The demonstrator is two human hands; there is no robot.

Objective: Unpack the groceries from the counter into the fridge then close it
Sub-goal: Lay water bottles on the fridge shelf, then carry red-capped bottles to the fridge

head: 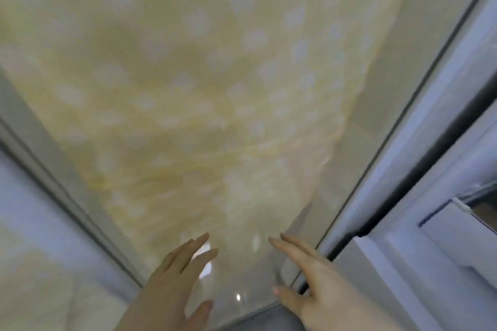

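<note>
The whole view is blurred. My left hand (172,285) and my right hand (317,287) are both raised at the bottom of the view, fingers spread, holding nothing. They are at a glossy grey panel (242,285), possibly the fridge door; I cannot tell whether they touch it. A yellow cloth with white dots (188,88) hangs over most of that panel. My right hand's fingers lie close to the panel's right edge. No groceries are in view.
Right of the panel runs a dark gap (419,105), then white frames and ledges (403,223). A grey strip (53,169) borders the panel on the left, with a pale surface (40,250) beyond it.
</note>
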